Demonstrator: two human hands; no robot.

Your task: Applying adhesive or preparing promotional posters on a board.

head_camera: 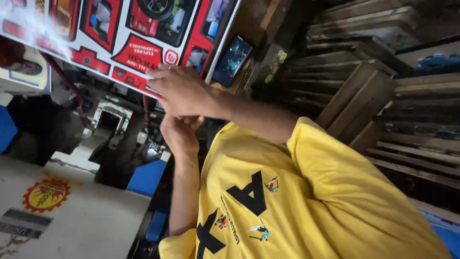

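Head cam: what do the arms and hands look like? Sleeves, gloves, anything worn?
Both hands are bare, no gloves. The upper hand seems to wear a thin ring, too small to be sure; the lower hand shows nothing worn. Forearms are bare. Short, loose yellow sleeves belong to a yellow T-shirt with big black letters and small coloured figures.
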